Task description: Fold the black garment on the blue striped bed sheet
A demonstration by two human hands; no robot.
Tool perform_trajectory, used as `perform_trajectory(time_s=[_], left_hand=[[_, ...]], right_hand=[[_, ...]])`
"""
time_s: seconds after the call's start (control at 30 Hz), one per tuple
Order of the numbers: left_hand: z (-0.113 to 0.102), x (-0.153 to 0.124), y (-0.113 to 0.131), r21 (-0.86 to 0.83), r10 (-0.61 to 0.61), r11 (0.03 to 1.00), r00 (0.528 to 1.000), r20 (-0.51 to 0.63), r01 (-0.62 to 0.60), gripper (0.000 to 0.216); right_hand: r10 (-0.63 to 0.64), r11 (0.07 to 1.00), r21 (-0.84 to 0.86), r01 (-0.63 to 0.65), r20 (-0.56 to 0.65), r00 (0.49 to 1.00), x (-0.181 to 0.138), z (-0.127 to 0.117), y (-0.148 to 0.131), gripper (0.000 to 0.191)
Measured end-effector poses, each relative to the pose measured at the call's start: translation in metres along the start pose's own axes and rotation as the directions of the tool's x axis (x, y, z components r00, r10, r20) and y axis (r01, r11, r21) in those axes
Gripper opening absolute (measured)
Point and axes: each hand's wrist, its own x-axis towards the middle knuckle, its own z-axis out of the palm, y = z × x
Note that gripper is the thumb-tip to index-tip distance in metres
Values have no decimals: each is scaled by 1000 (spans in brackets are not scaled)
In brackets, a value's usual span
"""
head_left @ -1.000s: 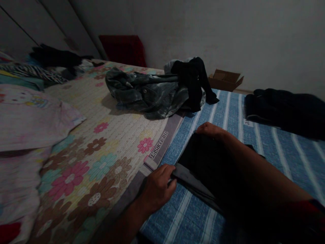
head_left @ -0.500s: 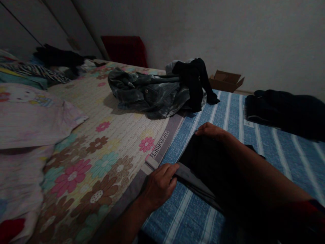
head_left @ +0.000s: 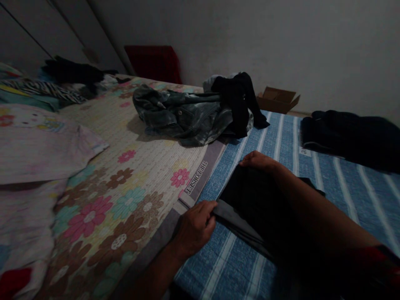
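Note:
A dark folded garment [head_left: 250, 200] lies on the blue striped sheet [head_left: 281, 141] in front of me. My left hand [head_left: 195, 227] pinches its near-left corner, where a grey edge shows. My right hand [head_left: 258, 160] rests on the garment's far corner, fingers curled over the edge, and my right forearm crosses above the cloth.
A crumpled denim jacket [head_left: 184, 114] and a black garment [head_left: 239, 100] lie behind. A dark folded pile [head_left: 353, 135] sits at right. A floral mat [head_left: 125, 175] covers the left side, with a pink garment [head_left: 37, 146]. A cardboard box [head_left: 276, 98] stands by the wall.
My left hand's fingers stretched out over the corner, then curled back onto it. My right hand has stayed in place.

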Motion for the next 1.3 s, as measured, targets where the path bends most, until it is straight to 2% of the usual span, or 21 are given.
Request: perform_trajectory(time_s=[0.13, 0.37, 0.5, 0.6, 0.7, 0.83, 0.93, 1.1, 1.3], left_hand=[[-2, 3, -1, -79, 40, 996, 999, 26, -38, 24], [-12, 11, -5, -143, -19, 989, 986, 168, 44, 20], [-25, 19, -1, -46, -55, 996, 954, 295, 72, 16], [-29, 30, 12, 45, -89, 996, 967, 237, 81, 16], [-22, 43, 26, 78, -35, 997, 982, 187, 21, 15], [-6, 52, 34, 181, 5, 981, 942, 337, -70, 16], [-3, 54, 34, 240, -13, 967, 924, 383, -86, 18], [-5, 56, 36, 196, -51, 980, 927, 373, -25, 16], [6, 70, 36, 92, -143, 988, 970, 195, 127, 9]], right_hand=[[7, 1000, 12, -7, -6, 1000, -1, 1, -1, 26], [0, 1000, -3, 0, -22, 1000, 1, 2, -3, 25], [-7, 1000, -28, 6, -38, 999, 2, 1, -3, 24], [-2, 999, -46, -1, -52, 999, 3, 2, -4, 22], [8, 997, -78, -13, -64, 998, 3, 2, -6, 21], [-3, 987, -159, -9, -77, 997, 1, 4, -10, 24], [-37, 972, -234, 7, -122, 992, -3, 4, -13, 25], [-146, 936, -350, 33, -301, 942, -26, -2, -19, 18], [-267, 914, -403, 57, -489, 830, -85, -8, -13, 13]])
